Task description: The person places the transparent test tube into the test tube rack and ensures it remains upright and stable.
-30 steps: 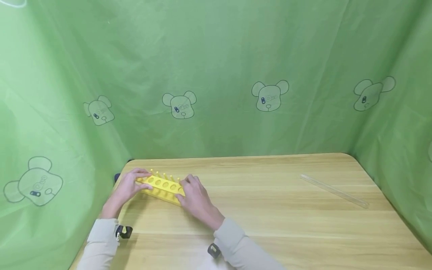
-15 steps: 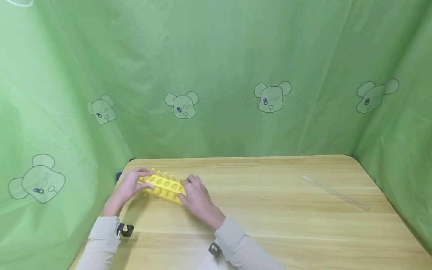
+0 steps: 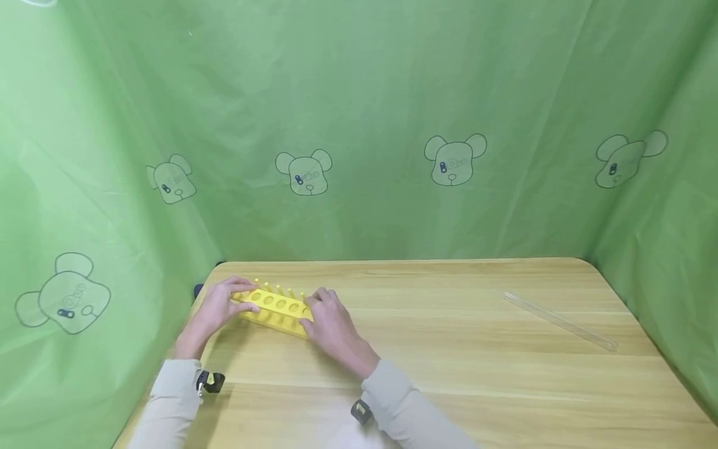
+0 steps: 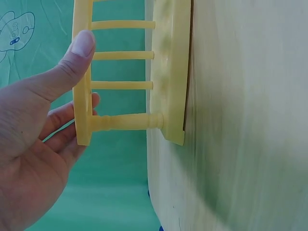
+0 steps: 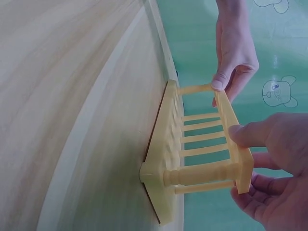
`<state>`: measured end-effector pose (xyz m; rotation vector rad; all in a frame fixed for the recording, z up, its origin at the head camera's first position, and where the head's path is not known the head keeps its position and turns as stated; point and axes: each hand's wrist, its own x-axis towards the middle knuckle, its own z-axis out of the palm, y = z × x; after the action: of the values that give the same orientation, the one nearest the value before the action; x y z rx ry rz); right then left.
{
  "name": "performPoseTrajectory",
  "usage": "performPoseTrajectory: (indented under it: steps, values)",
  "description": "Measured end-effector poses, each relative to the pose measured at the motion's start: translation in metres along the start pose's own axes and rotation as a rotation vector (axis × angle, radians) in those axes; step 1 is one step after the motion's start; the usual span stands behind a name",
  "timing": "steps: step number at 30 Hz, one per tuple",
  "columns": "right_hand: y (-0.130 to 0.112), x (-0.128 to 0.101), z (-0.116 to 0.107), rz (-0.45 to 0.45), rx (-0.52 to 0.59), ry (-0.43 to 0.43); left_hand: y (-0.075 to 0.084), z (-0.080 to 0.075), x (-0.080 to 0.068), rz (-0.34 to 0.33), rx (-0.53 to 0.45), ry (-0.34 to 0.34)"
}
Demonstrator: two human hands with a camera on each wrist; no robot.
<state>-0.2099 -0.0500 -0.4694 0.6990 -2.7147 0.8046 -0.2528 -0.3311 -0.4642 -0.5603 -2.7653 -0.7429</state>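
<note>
A yellow test-tube rack (image 3: 276, 308) with a row of round holes stands on the wooden table (image 3: 449, 362) near its far left corner. My left hand (image 3: 220, 304) pinches the rack's left end, thumb on the top plate (image 4: 82, 72) and fingers behind it. My right hand (image 3: 331, 324) pinches the right end the same way, thumb on the top plate (image 5: 236, 144). The rack's base (image 5: 163, 159) lies flat on the table in both wrist views. A clear glass tube (image 3: 561, 321) lies far to the right, away from both hands.
Green sheeting with bear prints (image 3: 454, 159) walls the table at the back and both sides. The rack sits close to the table's left edge (image 3: 168, 374). Bare wood stretches between the rack and the glass tube.
Both hands and the rack have shifted slightly to the right on the table. The hold on both ends is unchanged.
</note>
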Motion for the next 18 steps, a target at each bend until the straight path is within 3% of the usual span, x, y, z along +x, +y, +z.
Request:
performPoseTrajectory:
  steps: [18]
  values:
    - [0.012,-0.003,-0.012,-0.002,0.024,-0.010,0.011,0.010,-0.001,-0.017,-0.020,0.011]
